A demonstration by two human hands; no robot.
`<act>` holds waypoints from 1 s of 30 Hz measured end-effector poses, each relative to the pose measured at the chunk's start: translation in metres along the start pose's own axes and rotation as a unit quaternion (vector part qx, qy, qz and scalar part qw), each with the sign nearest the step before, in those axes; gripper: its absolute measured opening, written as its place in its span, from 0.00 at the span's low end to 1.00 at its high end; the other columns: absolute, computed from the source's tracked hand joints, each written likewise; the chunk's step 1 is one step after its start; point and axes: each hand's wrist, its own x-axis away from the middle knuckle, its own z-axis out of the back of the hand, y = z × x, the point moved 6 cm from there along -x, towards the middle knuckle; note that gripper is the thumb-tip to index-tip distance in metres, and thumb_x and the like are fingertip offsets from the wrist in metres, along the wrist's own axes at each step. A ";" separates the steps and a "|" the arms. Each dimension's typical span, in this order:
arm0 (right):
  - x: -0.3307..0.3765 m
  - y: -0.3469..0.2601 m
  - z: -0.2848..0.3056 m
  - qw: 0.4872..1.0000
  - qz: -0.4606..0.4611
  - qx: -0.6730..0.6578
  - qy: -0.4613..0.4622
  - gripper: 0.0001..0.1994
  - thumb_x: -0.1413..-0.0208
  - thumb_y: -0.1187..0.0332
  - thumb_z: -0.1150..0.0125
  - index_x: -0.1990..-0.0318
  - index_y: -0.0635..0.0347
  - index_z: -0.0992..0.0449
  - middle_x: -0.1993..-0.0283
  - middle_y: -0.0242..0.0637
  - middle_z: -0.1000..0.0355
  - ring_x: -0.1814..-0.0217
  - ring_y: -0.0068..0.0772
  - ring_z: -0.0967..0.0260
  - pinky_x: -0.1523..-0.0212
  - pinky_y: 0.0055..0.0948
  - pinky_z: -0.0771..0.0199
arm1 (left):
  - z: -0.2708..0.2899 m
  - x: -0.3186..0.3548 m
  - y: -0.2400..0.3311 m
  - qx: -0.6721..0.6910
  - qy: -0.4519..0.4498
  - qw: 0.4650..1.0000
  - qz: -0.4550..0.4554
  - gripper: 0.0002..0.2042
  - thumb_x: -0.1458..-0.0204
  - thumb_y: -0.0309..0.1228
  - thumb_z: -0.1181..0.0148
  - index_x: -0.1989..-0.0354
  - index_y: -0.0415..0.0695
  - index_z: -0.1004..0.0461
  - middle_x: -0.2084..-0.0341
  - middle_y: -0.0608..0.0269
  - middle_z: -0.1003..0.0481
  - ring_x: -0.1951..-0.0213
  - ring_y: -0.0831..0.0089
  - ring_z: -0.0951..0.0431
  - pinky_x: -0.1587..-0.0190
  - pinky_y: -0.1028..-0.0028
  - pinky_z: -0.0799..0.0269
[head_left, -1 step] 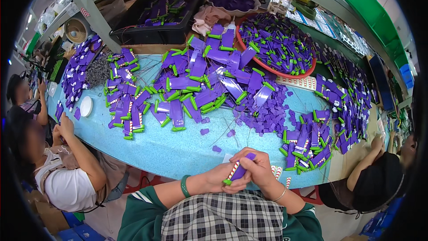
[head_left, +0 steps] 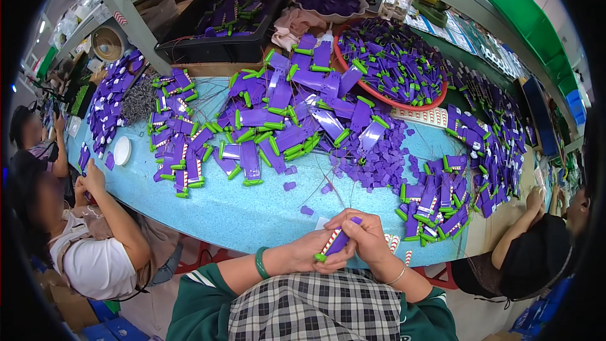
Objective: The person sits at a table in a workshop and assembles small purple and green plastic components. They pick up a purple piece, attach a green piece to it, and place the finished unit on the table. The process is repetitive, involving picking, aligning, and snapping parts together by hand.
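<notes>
Close to my lap at the table's front edge, both hands hold one small flat purple plastic piece [head_left: 336, 240] with a green end and a red-and-white striped strip along its side. The fingers of my left hand [head_left: 314, 249] grip its lower, green end. My right hand [head_left: 368, 238] pinches its upper part, the thumb pressed on the purple face. Thin wires rise from behind the fingers; where they attach is hidden. Just beyond lie loose small purple squares [head_left: 372, 163] and a heap of purple pieces with green ends [head_left: 290, 110].
More striped purple pieces lie in piles at left [head_left: 180, 132] and right [head_left: 435, 205]. Behind stand a red basin [head_left: 444, 96], a black tray [head_left: 208, 50] and a shelf post [head_left: 136, 19]. Striped sticker sheets [head_left: 392, 243] lie by my right hand. Co-workers sit at left [head_left: 101, 246] and right [head_left: 527, 252].
The purple piece has turned slightly between my fingers, showing less of its face. The thin wires above my hands have shifted a little.
</notes>
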 end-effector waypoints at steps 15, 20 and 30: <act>-0.004 -0.011 0.004 0.984 -0.069 -0.162 0.035 0.02 0.45 0.73 0.41 0.66 0.60 0.26 0.68 0.26 0.29 0.67 0.13 0.33 0.65 0.17 0.33 | -0.074 0.042 0.053 -0.872 0.092 0.168 -0.451 0.10 0.66 0.21 0.37 0.75 0.43 0.31 0.65 0.58 0.28 0.61 0.63 0.25 0.67 0.72 0.22; -0.004 -0.010 0.003 0.980 -0.093 -0.173 0.004 0.04 0.46 0.73 0.39 0.72 0.58 0.27 0.73 0.23 0.30 0.71 0.11 0.36 0.71 0.15 0.37 | -0.074 0.043 0.046 -0.863 0.044 0.177 -0.472 0.09 0.66 0.18 0.37 0.75 0.42 0.29 0.67 0.60 0.29 0.61 0.63 0.24 0.66 0.73 0.21; 0.016 0.014 -0.016 0.962 -0.194 -0.190 -0.037 0.13 0.40 0.64 0.45 0.74 0.60 0.23 0.74 0.28 0.28 0.72 0.16 0.34 0.70 0.21 0.34 | -0.079 0.046 0.043 -0.870 0.055 0.174 -0.458 0.09 0.65 0.21 0.36 0.72 0.38 0.26 0.66 0.56 0.28 0.63 0.60 0.23 0.65 0.72 0.20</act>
